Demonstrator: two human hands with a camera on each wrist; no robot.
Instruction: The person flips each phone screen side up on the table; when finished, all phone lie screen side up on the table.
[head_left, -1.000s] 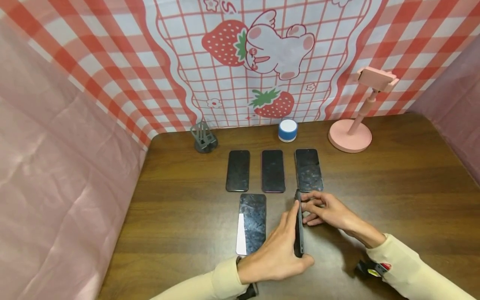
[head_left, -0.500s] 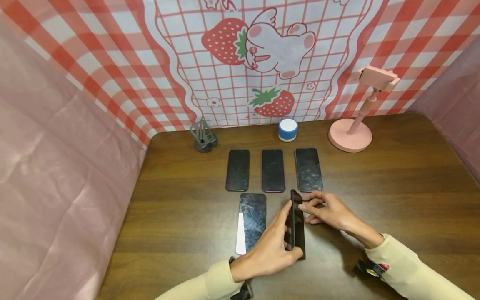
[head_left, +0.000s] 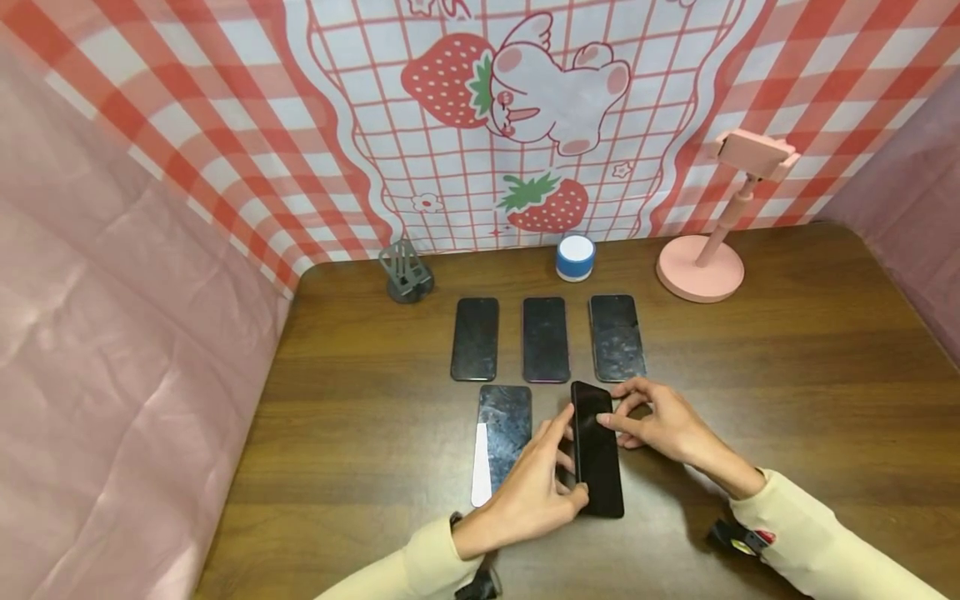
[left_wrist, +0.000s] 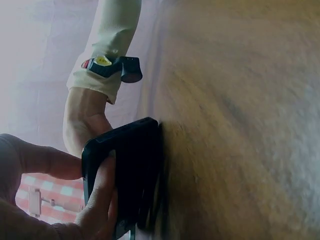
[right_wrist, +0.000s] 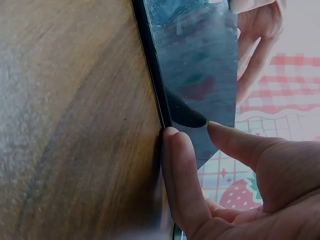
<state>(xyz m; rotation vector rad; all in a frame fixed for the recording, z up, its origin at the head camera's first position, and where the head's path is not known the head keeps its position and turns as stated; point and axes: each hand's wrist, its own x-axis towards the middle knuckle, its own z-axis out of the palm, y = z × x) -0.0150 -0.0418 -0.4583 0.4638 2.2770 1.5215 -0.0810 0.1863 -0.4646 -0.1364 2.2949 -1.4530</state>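
Observation:
A black smartphone (head_left: 598, 467) leans with its dark screen turned up and to the right, its lower long edge by the table. My left hand (head_left: 525, 493) grips it along the raised left edge; in the left wrist view, fingers (left_wrist: 102, 187) lie against its back. My right hand (head_left: 667, 423) is at the far right part of the phone. Its thumb touches the screen (right_wrist: 200, 75) and its fingers are at the lower edge, as the right wrist view shows. Left of it another phone (head_left: 504, 433) lies flat with a white glare, partly behind my left hand.
Three phones lie in a row behind: a left one (head_left: 475, 340), a middle one (head_left: 546, 340) and a right one (head_left: 617, 337). Along the back stand a dark slotted phone stand (head_left: 407, 271), a blue-and-white cylinder (head_left: 575, 258) and a pink phone holder (head_left: 701, 268). A patterned cloth (head_left: 558, 100) hangs behind.
The phone stood almost on edge a second ago; it has tipped so its screen faces up more. My left hand has shifted left, and my right thumb has come onto the screen.

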